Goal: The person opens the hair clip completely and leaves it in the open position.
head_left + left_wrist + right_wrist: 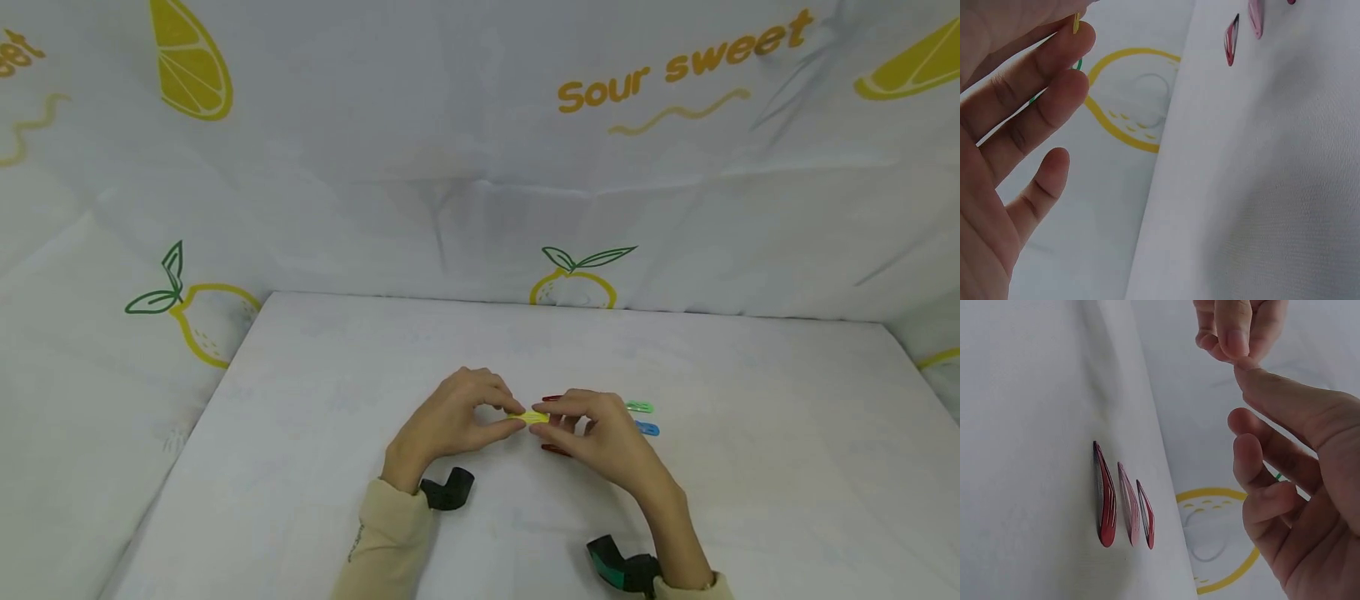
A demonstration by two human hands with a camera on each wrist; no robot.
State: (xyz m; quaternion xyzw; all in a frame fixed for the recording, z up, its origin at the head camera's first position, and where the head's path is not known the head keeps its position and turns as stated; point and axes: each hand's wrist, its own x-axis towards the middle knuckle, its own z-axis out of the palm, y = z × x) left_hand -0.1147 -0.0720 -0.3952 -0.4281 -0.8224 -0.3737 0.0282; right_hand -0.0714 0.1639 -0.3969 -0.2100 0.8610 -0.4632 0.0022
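Held between both hands is a yellow snap hair clip [529, 417], above the white table. Its left end is pinched by the thumb and index finger of my left hand [461, 412]. At its other end, the thumb and index finger of my right hand [603, 429] pinch it. In the left wrist view, only a sliver of the yellow clip [1076, 24] shows by the fingertips. Beneath the right hand lie a dark red clip [1106, 503], a pink clip [1129, 506] and another red clip [1149, 519], side by side on the table.
Past the right hand, a green clip [641, 407] and a blue clip [647, 428] lie on the table [787, 467], partly hidden by it. A lemon-printed white cloth [360, 167] hangs behind the table. Black wrist mounts [450, 490] stick out from the forearms.
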